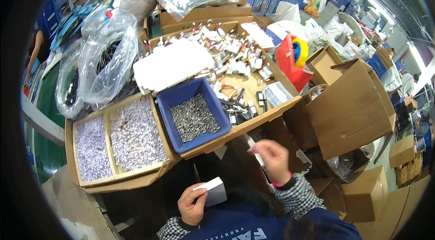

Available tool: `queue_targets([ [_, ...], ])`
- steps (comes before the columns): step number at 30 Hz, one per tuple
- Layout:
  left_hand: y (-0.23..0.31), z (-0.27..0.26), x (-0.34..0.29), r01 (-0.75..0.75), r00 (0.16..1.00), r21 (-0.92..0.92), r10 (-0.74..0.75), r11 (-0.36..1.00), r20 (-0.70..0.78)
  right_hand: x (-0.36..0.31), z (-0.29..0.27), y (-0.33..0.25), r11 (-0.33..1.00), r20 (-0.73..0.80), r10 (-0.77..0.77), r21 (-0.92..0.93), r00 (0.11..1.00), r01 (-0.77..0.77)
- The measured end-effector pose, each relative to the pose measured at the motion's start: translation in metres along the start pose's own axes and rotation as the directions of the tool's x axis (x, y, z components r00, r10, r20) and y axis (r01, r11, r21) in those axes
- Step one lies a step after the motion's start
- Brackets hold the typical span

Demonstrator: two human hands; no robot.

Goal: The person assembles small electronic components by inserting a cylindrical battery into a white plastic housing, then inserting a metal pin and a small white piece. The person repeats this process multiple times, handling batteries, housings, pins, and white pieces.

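Nearest the body, the left hand (192,201) has thumb and fingers closed on a white piece (216,193). The piece's bright upper edge slants up to the right, toward the right hand (274,160); its long axis I cannot tell, since the fingers cover one end. From the right hand, the piece lies to the left and closer to the body. I see the right hand curled, thumb and fingertips nearly together; whether it has hold of anything, I cannot tell. Farther out is a blue bin (186,91) of metal parts (195,115); I judge the right fingertips nearer it. Left of it lies a divided tray (109,142); beyond, a carton (238,82) of wired parts (235,65).
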State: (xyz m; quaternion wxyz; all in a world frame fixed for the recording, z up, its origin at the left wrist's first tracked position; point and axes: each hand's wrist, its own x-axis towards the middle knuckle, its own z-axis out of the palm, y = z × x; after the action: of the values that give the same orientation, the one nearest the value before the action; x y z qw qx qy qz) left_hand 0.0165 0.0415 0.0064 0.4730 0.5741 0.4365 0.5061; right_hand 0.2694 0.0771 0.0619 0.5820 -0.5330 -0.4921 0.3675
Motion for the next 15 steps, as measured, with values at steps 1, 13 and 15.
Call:
queue_targets([
  [1,-0.001,-0.001,0.000,0.001,1.000,-0.019,-0.002,1.000,-0.024,0.016,-0.018,-0.007,0.999,-0.153,-0.029,0.037,0.988,0.035],
  [13,-0.011,-0.006,-0.008,0.037,0.998,-0.012,-0.038,0.999,-0.058,0.182,-0.161,-0.044,0.938,-0.405,0.110,-0.260,0.908,-0.230],
  [15,-0.010,-0.007,-0.008,0.029,0.998,-0.005,-0.030,1.000,-0.060,0.183,-0.159,-0.044,0.977,-0.347,0.095,-0.150,0.933,-0.155],
])
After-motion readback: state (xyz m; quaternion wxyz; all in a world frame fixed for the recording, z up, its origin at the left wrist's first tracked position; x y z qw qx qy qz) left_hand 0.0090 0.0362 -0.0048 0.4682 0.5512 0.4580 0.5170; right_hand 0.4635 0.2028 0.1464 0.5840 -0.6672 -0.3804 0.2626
